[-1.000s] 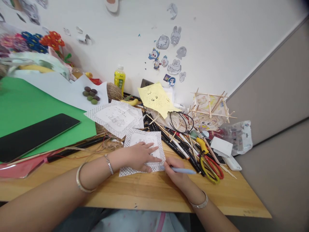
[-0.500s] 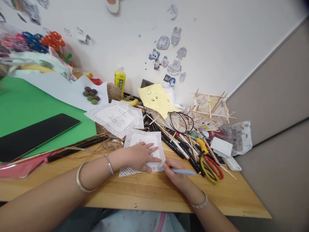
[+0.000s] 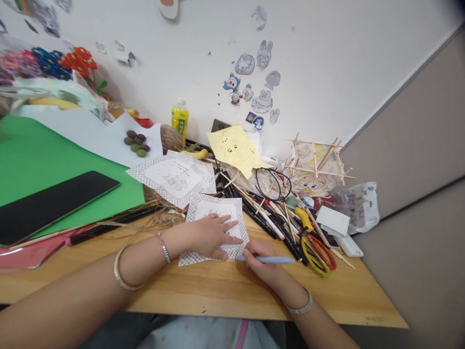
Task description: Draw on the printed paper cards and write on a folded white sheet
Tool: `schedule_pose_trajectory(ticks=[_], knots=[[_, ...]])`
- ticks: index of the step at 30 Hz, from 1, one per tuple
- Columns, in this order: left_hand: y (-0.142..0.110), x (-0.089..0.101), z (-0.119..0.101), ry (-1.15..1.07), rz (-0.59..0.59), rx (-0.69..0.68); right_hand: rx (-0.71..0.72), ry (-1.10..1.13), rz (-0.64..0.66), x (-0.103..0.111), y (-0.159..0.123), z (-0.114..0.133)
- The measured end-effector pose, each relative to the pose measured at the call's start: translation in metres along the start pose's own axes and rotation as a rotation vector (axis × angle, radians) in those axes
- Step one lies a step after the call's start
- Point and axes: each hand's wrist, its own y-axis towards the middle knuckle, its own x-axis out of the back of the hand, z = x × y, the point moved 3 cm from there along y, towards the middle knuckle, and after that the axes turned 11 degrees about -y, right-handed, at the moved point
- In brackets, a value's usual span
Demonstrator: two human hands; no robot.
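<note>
Left hand (image 3: 209,236): fingers spread over patterned sheet (image 3: 238,213)
Right hand (image 3: 267,269): blue pen (image 3: 278,260) gripped by fingers
Patterned sheet: could be dragged if pressing is eased

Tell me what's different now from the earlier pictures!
The right hand shifted slightly left and toward the person, carrying the slim light-blue pen-shaped tool; its tip moved likewise near a corner of the white paper with a black crisscross border. Nothing was grabbed or let go. The left hand stayed flat on that paper.
</note>
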Motion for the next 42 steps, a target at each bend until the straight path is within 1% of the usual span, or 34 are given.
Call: schedule_pose_trajectory(ticks=[4,9,12,14,20,26,32,37,42], knots=[[0.000,0.000,0.001,-0.017,-0.015,-0.005,-0.016,-0.004,-0.010,0.001,0.000,0.000],[0.000,-0.003,0.003,-0.014,-0.002,-0.009,-0.041,0.053,0.023,0.000,-0.001,0.000],[-0.001,-0.001,0.004,-0.044,-0.020,-0.013,-0.125,0.106,-0.067,0.004,-0.001,-0.004],[-0.002,0.001,0.004,-0.064,-0.017,-0.018,-0.155,0.117,-0.104,0.005,-0.001,-0.007],[-0.001,0.003,0.006,-0.025,-0.022,-0.037,-0.117,0.040,-0.082,0.004,0.001,-0.008],[0.001,-0.002,0.012,0.000,0.012,-0.033,-0.098,-0.006,-0.134,0.005,0.003,-0.005],[0.000,0.001,0.009,0.006,0.050,-0.006,-0.113,-0.036,-0.159,0.004,0.004,-0.007],[-0.001,0.000,0.008,0.010,0.047,-0.011,-0.121,-0.046,-0.155,0.004,0.003,-0.008],[-0.001,0.000,0.008,0.007,0.063,-0.010,-0.138,-0.073,-0.206,0.003,0.003,-0.010]])
